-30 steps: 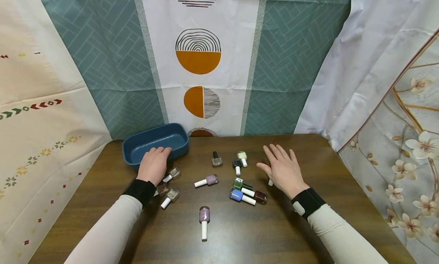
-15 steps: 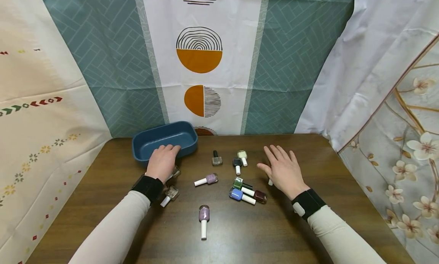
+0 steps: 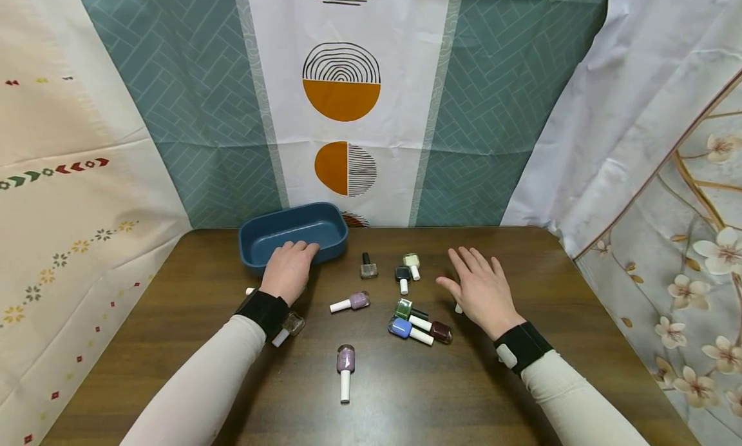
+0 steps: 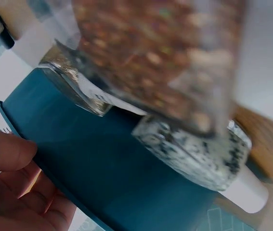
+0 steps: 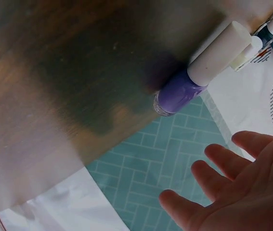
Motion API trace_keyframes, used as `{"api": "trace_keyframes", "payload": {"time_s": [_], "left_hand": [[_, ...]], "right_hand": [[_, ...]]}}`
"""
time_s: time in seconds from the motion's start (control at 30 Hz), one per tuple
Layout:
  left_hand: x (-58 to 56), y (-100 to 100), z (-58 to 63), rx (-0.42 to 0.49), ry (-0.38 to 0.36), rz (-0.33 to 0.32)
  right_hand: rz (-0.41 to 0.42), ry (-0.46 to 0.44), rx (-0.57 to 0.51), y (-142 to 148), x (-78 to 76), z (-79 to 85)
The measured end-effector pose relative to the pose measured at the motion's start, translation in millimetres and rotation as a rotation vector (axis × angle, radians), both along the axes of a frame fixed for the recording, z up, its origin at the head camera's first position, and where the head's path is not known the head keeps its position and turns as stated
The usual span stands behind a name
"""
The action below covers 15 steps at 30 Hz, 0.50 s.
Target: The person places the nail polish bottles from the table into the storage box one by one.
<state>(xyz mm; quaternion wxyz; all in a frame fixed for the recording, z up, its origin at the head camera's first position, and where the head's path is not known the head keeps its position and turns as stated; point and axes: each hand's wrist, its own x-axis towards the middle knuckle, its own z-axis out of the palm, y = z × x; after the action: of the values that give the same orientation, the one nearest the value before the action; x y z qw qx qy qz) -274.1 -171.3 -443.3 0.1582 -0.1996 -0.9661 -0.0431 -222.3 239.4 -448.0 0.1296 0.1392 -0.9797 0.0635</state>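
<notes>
My left hand (image 3: 288, 272) holds the near rim of a dark blue plastic tub (image 3: 246, 245) at the back left. In the left wrist view its thumb (image 4: 13, 151) lies against the rim, with the fingers curled on the other side. Close under that wrist lie several nail polish bottles: a brown glitter bottle (image 4: 150, 53), a black-and-white speckled bottle (image 4: 189, 149) and a gold one (image 4: 73, 79). My right hand (image 3: 480, 290) hovers palm down, fingers spread, holding nothing. A purple nail polish bottle (image 5: 177, 94) with a white cap lies beneath it, mostly hidden in the head view.
Mid-table lie two mauve bottles (image 3: 346, 362), a clear one with a black cap (image 3: 368, 270), and a cluster with blue (image 3: 400, 328), green (image 3: 403, 308) and dark red (image 3: 440, 332) bottles. Behind them are black (image 3: 402, 274) and pale yellow (image 3: 411, 260) ones. Patterned cloth hangs behind the table.
The tub has slid to the right along the back of the table with my left hand on its rim. My right hand stays in place over the purple bottle.
</notes>
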Motion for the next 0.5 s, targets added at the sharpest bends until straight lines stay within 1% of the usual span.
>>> {"api": "trace_keyframes", "payload": {"time_s": [0.1,0.5], "left_hand": [[-2.2,4.3,-0.6,-0.006,0.004,-0.009],[-2.0,21.0,-0.4,-0.022,0.009,-0.038]], "right_hand": [[-0.005,0.003,0.002,0.8,1.1,-0.6],[-0.007,-0.006,0.004,2.3,1.7,-2.4]]}}
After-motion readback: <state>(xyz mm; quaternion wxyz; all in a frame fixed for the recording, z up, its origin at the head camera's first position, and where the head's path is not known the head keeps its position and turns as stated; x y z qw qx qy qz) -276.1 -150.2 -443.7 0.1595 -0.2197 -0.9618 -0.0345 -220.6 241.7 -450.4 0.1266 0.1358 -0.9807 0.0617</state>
